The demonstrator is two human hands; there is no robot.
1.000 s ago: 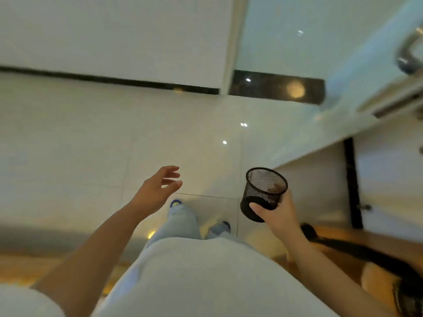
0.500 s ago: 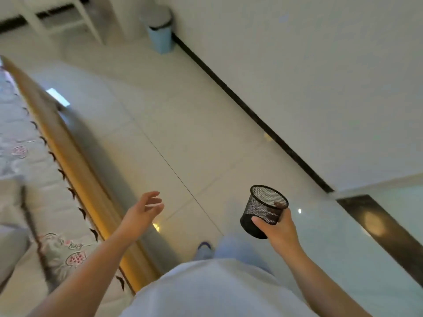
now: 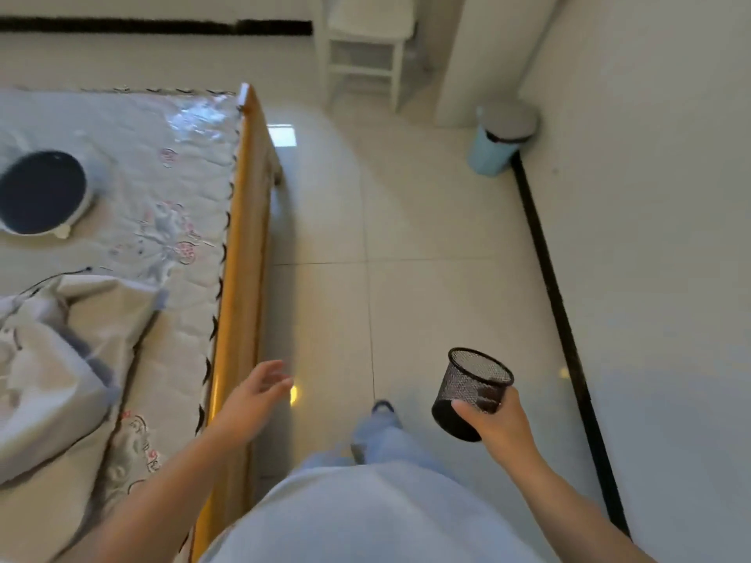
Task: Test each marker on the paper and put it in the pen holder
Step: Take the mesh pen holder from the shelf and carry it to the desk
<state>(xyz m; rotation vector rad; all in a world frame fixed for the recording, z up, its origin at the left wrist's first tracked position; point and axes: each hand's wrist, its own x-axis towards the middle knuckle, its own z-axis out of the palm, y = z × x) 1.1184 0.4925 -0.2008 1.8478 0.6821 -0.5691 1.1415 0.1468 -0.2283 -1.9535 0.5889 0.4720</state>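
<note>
My right hand [image 3: 498,424] grips a black mesh pen holder [image 3: 471,390] near its base, holding it tilted over the tiled floor. Nothing shows inside the holder. My left hand [image 3: 254,394] hangs in the air with relaxed fingers and holds nothing, just right of the bed's wooden side rail [image 3: 239,278]. No markers and no paper are in view.
A bed with a patterned mattress [image 3: 162,221] fills the left, with a folded quilt [image 3: 53,359] and a round dark device [image 3: 40,193] on it. A white chair [image 3: 365,46] stands at the back, a light-blue bin [image 3: 498,138] by the wall. Tiled floor lies between bed and wall.
The view has swung left, bringing the bed, chair and bin into sight. Both hands keep the same pose; the right still holds the pen holder.
</note>
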